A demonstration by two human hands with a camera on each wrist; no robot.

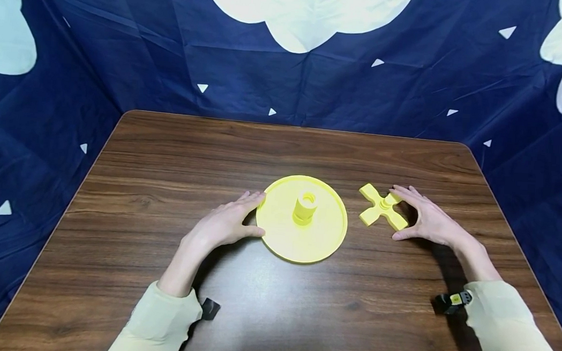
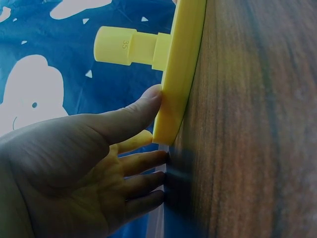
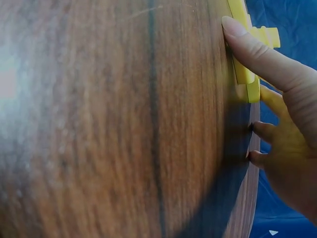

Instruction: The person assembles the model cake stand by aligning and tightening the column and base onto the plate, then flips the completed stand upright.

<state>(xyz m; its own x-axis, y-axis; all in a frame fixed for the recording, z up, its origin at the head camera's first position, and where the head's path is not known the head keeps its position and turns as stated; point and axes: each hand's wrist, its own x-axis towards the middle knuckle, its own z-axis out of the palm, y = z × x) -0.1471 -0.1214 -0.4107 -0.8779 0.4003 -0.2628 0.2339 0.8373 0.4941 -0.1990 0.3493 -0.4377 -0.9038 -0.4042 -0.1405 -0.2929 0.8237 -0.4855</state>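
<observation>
Lying on the brown wood-grain counter [image 1: 175,163]: 1 round yellow plastic-looking disc [image 1: 282,229] with upright hollow post [image 1: 304,212], spread left hand [image 1: 225,220] touching its rim; 1 yellow 4-armed cross [image 1: 380,207], spread right hand [image 1: 428,219] around its right side.

Around the yellow disc [image 1: 323,234], whose upright post [image 1: 305,208] bars a low sweep across it, the left hand [image 1: 227,219] blocks 9 o'clock. Toward 3 o'clock, a narrow strip of table [image 1: 320,317] precedes the cross-shaped piece [image 1: 380,206] and right hand [image 1: 428,219]. Room lies at 6 and 12 o'clock, the latter bounded by the backdrop [image 1: 316,81].
</observation>
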